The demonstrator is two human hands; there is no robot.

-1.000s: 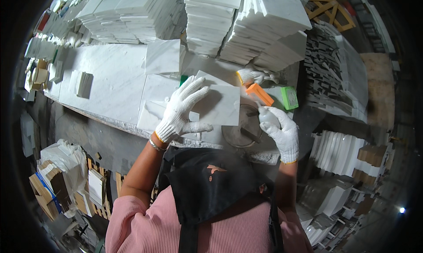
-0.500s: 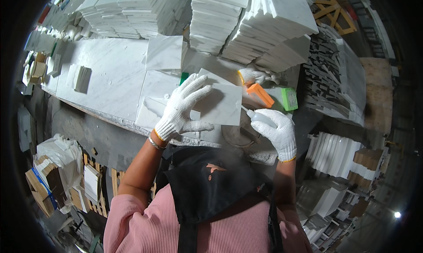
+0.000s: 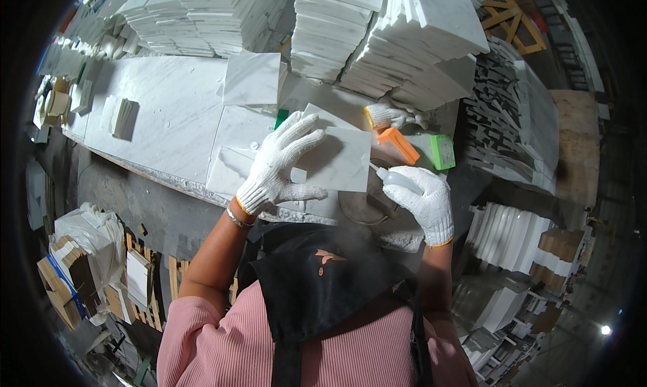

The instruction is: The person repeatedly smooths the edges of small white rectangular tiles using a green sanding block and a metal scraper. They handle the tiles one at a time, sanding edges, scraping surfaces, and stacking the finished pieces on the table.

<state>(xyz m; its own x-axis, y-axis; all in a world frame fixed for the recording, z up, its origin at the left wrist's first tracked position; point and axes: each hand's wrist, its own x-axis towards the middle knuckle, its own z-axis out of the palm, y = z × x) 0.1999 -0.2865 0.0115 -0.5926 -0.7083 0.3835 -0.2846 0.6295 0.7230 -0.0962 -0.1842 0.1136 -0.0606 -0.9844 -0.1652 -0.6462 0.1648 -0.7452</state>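
Note:
My left hand (image 3: 282, 161), in a white knit glove, lies with fingers spread along the left side of a white marble tile (image 3: 340, 159). Its fingertips reach the tile's upper left part. In my gloved right hand (image 3: 426, 202) is a small translucent squeeze bottle (image 3: 400, 180), its thin nozzle pointing at the tile's right edge. Under the tile's lower right corner a round metal plate (image 3: 364, 208) partly shows. An orange block (image 3: 398, 146) and a bright green block (image 3: 442, 152) sit beyond the bottle, with a loose white glove (image 3: 394, 116) behind them.
Tall stacks of marble tiles (image 3: 330, 37) line the back of the marble-topped bench (image 3: 162, 111). A single tile (image 3: 251, 79) and a few small pieces (image 3: 118, 116) lie toward the left. Many thin slabs (image 3: 502, 111) are piled at the right. Wrapped bundles (image 3: 87, 242) stand on the floor.
Both hands, the tile and the bottle hold nearly the same places. The view has shifted very slightly.

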